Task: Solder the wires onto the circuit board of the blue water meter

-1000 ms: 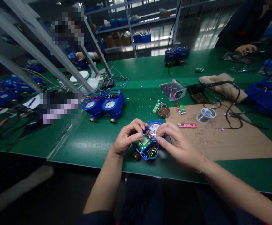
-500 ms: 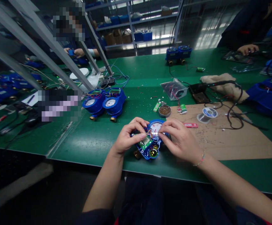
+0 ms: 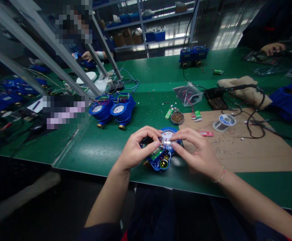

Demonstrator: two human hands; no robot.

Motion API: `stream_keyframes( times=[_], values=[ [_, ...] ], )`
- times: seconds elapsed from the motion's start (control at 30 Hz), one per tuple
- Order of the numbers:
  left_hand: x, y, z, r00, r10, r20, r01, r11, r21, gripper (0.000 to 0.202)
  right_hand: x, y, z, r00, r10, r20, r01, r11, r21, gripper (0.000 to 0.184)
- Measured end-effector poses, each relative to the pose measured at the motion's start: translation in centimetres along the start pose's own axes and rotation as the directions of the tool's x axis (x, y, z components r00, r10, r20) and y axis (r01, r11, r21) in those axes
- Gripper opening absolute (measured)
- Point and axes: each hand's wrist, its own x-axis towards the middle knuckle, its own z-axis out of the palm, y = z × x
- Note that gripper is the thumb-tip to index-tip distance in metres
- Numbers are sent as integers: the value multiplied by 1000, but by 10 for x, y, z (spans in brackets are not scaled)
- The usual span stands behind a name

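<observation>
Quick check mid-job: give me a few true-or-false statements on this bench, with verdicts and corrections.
1. The bare left hand is at the green circuit board of the blue plastic meter. True.
2. The bare right hand is by the meter's round white dial. True.
3. The silver wire spool stands on the beige cloth. False: the spool stands on the brown cardboard sheet.
4. The thin multicoloured bracelet circles the left wrist. False: the bracelet circles the right one.

On the green table (image 3: 95, 147) over there, a blue meter (image 3: 170, 151) sits between the left hand (image 3: 138, 147), at the thin wires (image 3: 162, 143) by its circuit board (image 3: 157, 154), and the right hand (image 3: 198, 150), close to its white dial (image 3: 167, 136) (a thin bracelet (image 3: 222, 175), I notice, circles that wrist). A spool (image 3: 221, 126) stands on cardboard (image 3: 248, 154).
</observation>
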Motion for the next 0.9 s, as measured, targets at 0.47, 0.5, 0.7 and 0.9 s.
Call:
stream_keyframes(
  times=[0.47, 0.5, 0.7, 0.9],
  values=[
    [3, -34, -29, 981, 87, 171, -59, 985, -163, 7, -25, 35, -36, 957, 252, -145, -255, 967, -3, 14],
    [6, -34, -32, 976, 82, 200, -52, 987, -155, 5, -25, 42, -43, 944, 285, -167, -287, 958, 10, 17],
    [19, -39, -38, 963, 101, 252, -58, 983, -173, 1, 17, 88, -105, 651, 605, -458, -517, 796, 315, 47],
    [10, -44, -27, 972, 97, 213, -55, 979, -197, 5, 81, 142, -151, 514, 680, -522, -677, 696, 240, 58]
  ],
)
